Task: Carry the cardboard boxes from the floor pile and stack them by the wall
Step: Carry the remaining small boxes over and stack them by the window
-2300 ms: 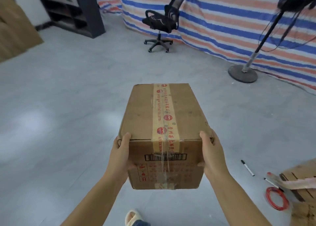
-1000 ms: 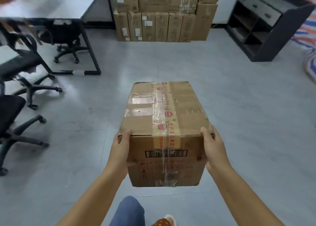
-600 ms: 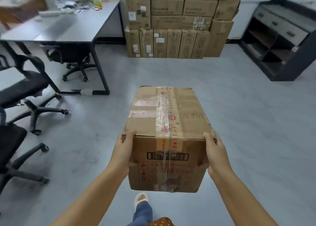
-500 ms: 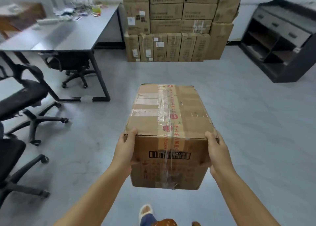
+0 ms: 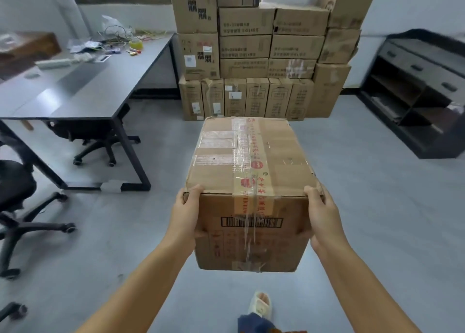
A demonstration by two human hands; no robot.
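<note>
- Carrying a taped cardboard box [image 5: 251, 166] in front of us, we hold it off the floor [image 5: 364, 194] with both hands, its long side pointing away toward the wall.
- Our left hand [image 5: 185, 214] clamps the near left corner of the box: thumb hooked over the top edge, the other fingers hidden round the side.
- Our right hand [image 5: 323, 215] clamps the near right corner the same way, thumb on the top edge, palm flat to the side panel.
- Printed tape [image 5: 251, 171] with red marks runs down the middle of the box's top and over the near face, where a barcode [image 5: 251, 222] sits just below the top edge.
- Pale label patches lie on the left half of the box's top.
- Ahead of us, a stack of boxes [image 5: 266, 56] stands against the wall, several rows high, with a row of narrow upright boxes at its base; our box is well apart from it.
- A grey desk [image 5: 83, 91] stands to the left, with loose wires and small clutter at its far edge and a black chair [image 5: 98, 141] tucked beneath it.
- Another black chair [image 5: 17, 207] is at the left edge of the view.
- A dark shelf unit [image 5: 417, 96] stands along the right side.
- Below the box we see one foot in a light slipper [image 5: 260, 305] on the floor.
</note>
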